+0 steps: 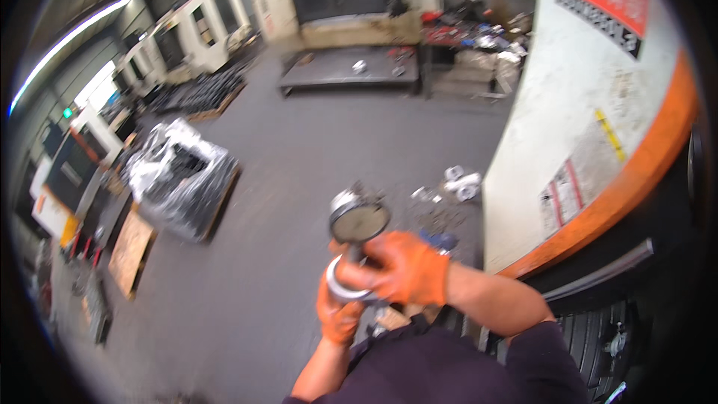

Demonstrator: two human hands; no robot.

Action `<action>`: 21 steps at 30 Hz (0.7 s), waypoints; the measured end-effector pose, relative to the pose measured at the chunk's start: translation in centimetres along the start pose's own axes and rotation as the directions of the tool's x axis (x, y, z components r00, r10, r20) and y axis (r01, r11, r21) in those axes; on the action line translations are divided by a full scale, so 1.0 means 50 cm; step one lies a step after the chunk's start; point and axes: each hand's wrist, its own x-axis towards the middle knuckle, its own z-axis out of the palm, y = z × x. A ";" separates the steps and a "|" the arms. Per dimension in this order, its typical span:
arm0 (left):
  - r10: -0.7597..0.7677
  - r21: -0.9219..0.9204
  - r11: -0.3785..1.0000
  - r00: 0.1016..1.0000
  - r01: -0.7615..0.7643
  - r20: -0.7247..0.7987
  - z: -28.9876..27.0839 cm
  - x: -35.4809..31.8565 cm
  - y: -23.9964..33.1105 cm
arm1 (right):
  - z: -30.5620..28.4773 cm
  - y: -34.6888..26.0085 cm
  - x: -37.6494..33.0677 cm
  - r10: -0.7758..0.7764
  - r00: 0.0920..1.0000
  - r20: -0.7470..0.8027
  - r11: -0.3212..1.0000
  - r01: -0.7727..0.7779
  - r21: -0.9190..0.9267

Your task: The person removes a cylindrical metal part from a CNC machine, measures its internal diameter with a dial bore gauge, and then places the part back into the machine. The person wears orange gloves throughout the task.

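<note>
Round-faced piece (360, 223): silver-rimmed disc on a short stem, just above the right hand.
Right hand (410, 269): orange-gloved, fingers curled around the stem, over the ring.
Silver ring (333, 286): between the two hands.
Left hand (339, 316): orange-gloved, closed on the ring from below.
White pieces (465, 186): loosely grouped beyond the right hand.
Plastic-wrapped load (179, 206): well left of the hands, gaping on top; dark contents, too indistinct to identify.
Floor (280, 157): smooth grey, beyond the hands.
Low bench (336, 75): far ahead of the hands, carrying a small silver item (360, 66).
White cabinet (535, 127): orange-edged, right of the hands.
White machines (217, 19): lined up far left of the hands.
</note>
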 end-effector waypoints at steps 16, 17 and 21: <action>0.015 0.098 0.995 0.997 -0.022 0.072 -0.068 0.004 -0.083 | -0.251 -0.090 -0.015 -0.127 0.924 -0.360 0.700 0.340 0.628; 0.015 0.112 0.993 0.997 -0.023 0.069 -0.068 0.011 -0.076 | -0.314 -0.125 0.001 -0.044 0.875 -0.482 0.798 0.322 0.510; 0.017 0.117 0.993 0.997 -0.027 0.079 -0.060 0.040 -0.060 | -0.617 -0.232 0.005 -0.348 0.476 -0.808 0.937 0.214 -0.277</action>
